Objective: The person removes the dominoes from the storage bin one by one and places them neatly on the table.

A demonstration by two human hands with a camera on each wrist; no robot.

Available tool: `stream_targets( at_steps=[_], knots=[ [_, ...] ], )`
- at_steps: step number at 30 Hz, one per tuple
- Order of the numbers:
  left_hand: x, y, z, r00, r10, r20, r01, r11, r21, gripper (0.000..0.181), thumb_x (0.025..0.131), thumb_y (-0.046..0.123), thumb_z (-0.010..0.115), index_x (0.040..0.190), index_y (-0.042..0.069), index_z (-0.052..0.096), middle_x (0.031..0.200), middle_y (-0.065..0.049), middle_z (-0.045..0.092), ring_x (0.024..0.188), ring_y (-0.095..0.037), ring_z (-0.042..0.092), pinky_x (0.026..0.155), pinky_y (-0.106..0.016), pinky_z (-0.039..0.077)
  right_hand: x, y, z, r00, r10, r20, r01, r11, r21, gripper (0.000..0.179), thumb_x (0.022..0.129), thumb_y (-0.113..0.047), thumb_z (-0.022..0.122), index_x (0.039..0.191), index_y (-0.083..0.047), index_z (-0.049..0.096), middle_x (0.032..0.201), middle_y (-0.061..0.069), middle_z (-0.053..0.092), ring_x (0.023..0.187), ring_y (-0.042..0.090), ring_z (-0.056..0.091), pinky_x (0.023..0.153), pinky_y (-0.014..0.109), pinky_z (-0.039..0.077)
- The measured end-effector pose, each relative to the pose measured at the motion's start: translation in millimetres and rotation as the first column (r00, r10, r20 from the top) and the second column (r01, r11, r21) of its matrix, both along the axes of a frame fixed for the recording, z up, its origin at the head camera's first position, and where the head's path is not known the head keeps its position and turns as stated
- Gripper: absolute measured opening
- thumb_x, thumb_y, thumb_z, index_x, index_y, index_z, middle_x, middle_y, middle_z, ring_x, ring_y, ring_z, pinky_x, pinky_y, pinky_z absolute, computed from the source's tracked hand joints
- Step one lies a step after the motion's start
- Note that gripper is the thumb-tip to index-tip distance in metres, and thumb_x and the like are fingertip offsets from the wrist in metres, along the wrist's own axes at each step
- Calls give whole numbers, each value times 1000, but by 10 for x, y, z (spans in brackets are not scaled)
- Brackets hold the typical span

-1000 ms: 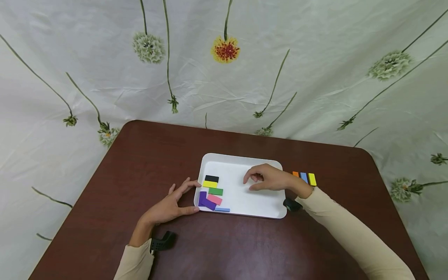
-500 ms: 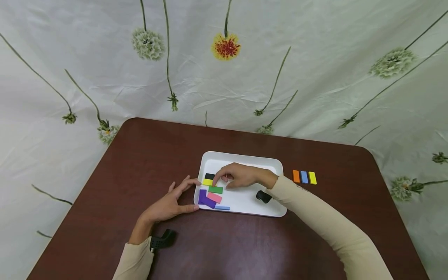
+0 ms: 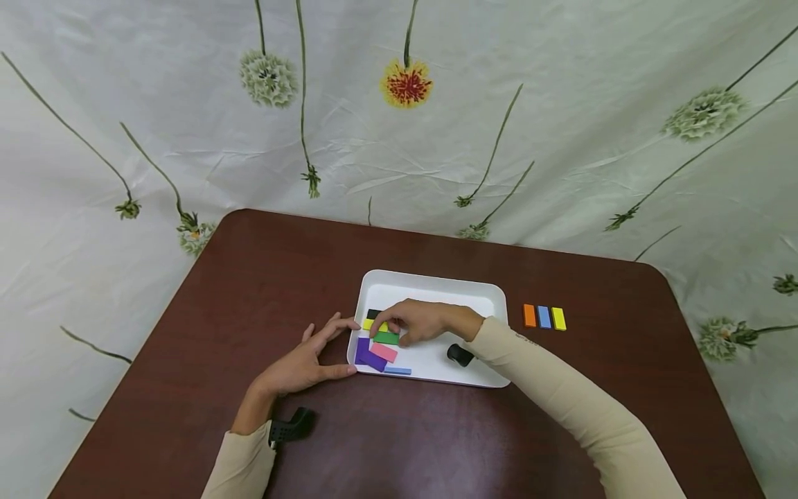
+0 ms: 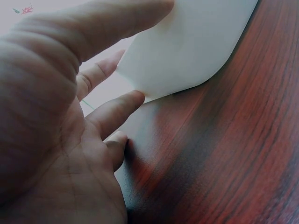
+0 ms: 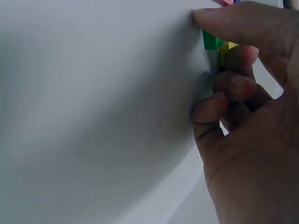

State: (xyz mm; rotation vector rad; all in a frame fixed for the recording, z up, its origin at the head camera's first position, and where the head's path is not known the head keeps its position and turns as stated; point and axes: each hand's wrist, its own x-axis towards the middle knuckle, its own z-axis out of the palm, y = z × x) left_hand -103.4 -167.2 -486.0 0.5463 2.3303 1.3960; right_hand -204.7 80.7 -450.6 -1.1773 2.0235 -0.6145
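My right hand [image 3: 427, 320] reaches over the white tray [image 3: 480, 360] and pinches a green block [image 3: 386, 338] between thumb and index finger. In the right wrist view the thumb lies along that block's end, the other fingers curled in. Around it in the tray lie a black block [image 3: 373, 314], a yellow block [image 3: 368, 324], a pink block [image 3: 383, 352], two purple blocks [image 3: 374, 361] and a thin light-blue block [image 3: 397, 371]. My left hand [image 3: 293, 371] spreads its extended fingers against the tray's left side, thumb at the near corner.
On the dark red-brown table [image 3: 299, 270], right of the tray, an orange block [image 3: 529, 315], a blue block [image 3: 544, 317] and a yellow block [image 3: 559, 319] stand in a row. A flowered white cloth [image 3: 349, 125] hangs behind the table.
My right hand has moved left across the tray, then down onto the green block, uncovering the three blocks on the right. The left hand has stayed at the tray's side.
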Motion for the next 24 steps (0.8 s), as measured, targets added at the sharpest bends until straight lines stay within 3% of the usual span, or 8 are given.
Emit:
stream_targets(
  at_steps=[9, 15, 24],
  knots=[
    [-6, 12, 11, 1000, -2, 0, 2, 1000, -8, 66, 80, 42, 72, 135, 33, 36, 148, -2, 37, 147, -27, -1, 108, -60, -16, 41, 20, -3, 998, -18, -57, 19, 1000, 16, 43, 78, -1, 69, 116, -17, 58, 75, -2, 45, 72, 6, 43, 70, 17, 36],
    [-5, 12, 25, 1000, 7, 4, -7, 1000, -15, 65, 80, 42, 72, 134, 34, 36, 148, -3, 37, 147, -27, 0, 109, -60, -15, 41, 68, -20, 995, -43, -91, 40, 999, -28, 42, 76, -8, 74, 114, -13, 58, 75, -3, 47, 71, 4, 43, 69, 16, 37],
    [-3, 15, 23, 1000, 23, 4, -23, 999, -27, 66, 78, 42, 73, 132, 36, 37, 149, -1, 36, 147, -28, 1, 109, -60, -14, -14, 449, 132, 975, -211, -70, 203, 973, -106, 39, 77, -13, 73, 113, -16, 58, 75, -6, 42, 71, 4, 40, 65, 18, 35]
  ],
)
